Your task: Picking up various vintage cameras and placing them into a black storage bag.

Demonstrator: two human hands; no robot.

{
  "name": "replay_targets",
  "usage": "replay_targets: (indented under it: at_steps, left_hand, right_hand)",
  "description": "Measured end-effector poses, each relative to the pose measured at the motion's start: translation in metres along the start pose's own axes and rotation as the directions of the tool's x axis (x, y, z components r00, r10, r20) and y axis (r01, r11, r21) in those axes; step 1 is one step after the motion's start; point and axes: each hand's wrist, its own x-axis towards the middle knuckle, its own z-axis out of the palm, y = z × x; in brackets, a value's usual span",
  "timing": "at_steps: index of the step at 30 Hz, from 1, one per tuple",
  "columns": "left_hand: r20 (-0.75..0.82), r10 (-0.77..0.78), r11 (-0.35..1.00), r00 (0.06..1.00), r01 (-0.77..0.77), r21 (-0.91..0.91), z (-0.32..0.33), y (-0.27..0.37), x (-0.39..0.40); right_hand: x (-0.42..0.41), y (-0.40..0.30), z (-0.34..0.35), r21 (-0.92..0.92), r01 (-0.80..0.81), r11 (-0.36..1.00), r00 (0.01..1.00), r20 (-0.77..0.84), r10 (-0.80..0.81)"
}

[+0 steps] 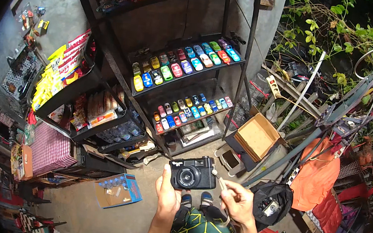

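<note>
A black compact digital camera is held up in front of me, its lens turned towards my face. My left hand grips its left end, with the thumb along the side edge. A pale wrist strap hangs from the camera's right side. Between the fingers of my right hand that strap is pinched, apart from the camera body. Below are my feet in dark sandals on the concrete floor.
Toy cars line the metal shelf rack ahead. Snack packets fill a black rack at left. On the floor are a blue-edged carton with bottles, a cardboard box and an open black bag. An orange cloth hangs at right.
</note>
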Motion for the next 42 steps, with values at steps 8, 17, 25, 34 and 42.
replay_targets:
  at_steps: [8,17,25,34,42]
  left_hand:
    - [0.068,-0.397,0.895,0.915,0.402,-0.195,-0.001,-0.014,-0.012]
    - [0.172,-0.230,0.969,0.958,0.242,-0.052,-0.008,-0.020,-0.022]
    - [0.277,-0.125,0.983,0.953,0.082,0.162,-0.028,-0.032,-0.017]
    - [0.466,-0.220,0.953,0.857,0.291,-0.084,-0.040,-0.030,-0.013]
    - [0.595,-0.269,0.943,0.758,0.333,0.002,-0.054,-0.010,-0.010]
  right_hand:
    - [0.015,0.013,0.006,-0.469,0.377,0.799,0.880,-0.087,-0.466]
    - [-0.003,0.045,0.005,0.428,-0.023,0.903,0.989,0.143,-0.043]
    - [-0.005,0.037,0.025,0.377,-0.058,0.924,0.995,-0.057,0.085]
    - [-0.011,0.055,0.032,0.545,-0.164,0.822,0.977,-0.026,0.213]
    - [-0.016,0.048,0.037,0.336,-0.204,0.920,0.978,0.021,0.209]
